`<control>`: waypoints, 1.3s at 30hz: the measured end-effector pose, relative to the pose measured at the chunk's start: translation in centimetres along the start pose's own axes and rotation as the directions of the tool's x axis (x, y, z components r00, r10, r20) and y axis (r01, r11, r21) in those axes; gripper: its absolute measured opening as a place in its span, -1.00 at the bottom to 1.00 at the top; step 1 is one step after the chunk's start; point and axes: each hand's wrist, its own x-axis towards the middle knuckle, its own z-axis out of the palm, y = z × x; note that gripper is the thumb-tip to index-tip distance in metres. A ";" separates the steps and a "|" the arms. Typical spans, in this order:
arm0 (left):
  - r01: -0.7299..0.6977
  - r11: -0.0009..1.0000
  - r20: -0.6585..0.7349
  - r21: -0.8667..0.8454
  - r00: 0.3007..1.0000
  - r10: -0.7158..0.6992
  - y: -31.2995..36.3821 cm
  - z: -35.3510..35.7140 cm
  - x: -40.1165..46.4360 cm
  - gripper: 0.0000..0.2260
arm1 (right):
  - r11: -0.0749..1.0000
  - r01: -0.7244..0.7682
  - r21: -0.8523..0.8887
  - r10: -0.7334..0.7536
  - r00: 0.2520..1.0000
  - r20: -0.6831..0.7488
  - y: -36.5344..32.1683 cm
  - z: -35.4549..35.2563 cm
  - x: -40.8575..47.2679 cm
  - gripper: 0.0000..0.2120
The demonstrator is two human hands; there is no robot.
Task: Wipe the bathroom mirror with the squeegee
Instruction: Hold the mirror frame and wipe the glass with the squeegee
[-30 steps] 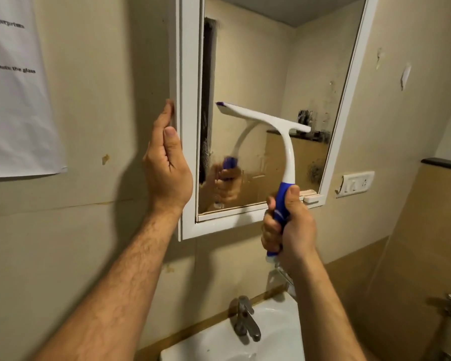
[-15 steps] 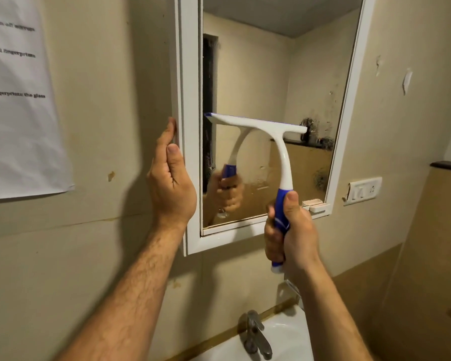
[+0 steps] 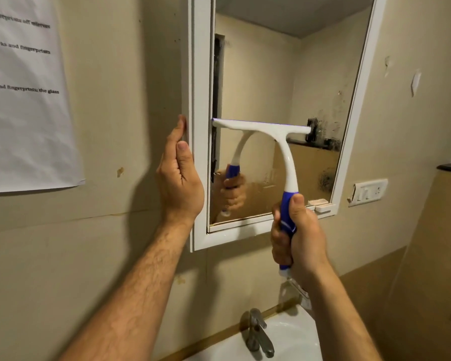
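A white-framed bathroom mirror (image 3: 279, 74) hangs on the beige wall, with dark smudges near its right edge. My right hand (image 3: 297, 238) grips the blue handle of a white squeegee (image 3: 284, 152). Its blade lies level against the lower half of the glass, its left end at the frame's inner edge. My left hand (image 3: 179, 173) rests flat with fingers straight against the outer left side of the mirror frame, holding nothing. The squeegee and my right hand are reflected in the glass.
A white sink (image 3: 279, 342) with a metal tap (image 3: 258, 332) sits below the mirror. A printed paper sheet (image 3: 24, 95) hangs on the wall at left. A white switch plate (image 3: 369, 192) is right of the mirror. A small white ledge (image 3: 322, 204) sits on the frame's lower right corner.
The squeegee blade has levelled out from a tilt and slid left to the frame's inner edge. The view has shifted upward, so the mirror sits lower in the frame. My left hand stays on the frame.
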 end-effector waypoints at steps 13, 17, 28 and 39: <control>-0.006 1.000 0.003 -0.021 1.000 0.006 0.0 -0.2 0.0 -0.66 | 0.996 -0.022 -0.082 0.019 0.999 -0.041 2.7 -1.4 -2.6 -0.41; -0.037 0.998 0.013 -0.045 0.999 0.037 -0.3 -0.3 0.0 -0.65 | 0.998 -0.047 -0.036 0.046 0.998 -0.039 2.4 -0.7 -1.9 -0.51; -0.089 0.996 0.029 0.012 0.996 0.089 -0.1 -0.2 -0.3 -0.63 | 0.999 -0.023 -0.034 0.022 0.999 -0.030 3.7 -1.1 -3.5 -0.51; -0.078 0.996 0.045 0.033 0.996 0.077 -0.5 -0.4 -0.4 -0.63 | 0.991 -0.129 0.022 0.131 0.983 -0.132 8.1 -1.2 -6.1 -0.54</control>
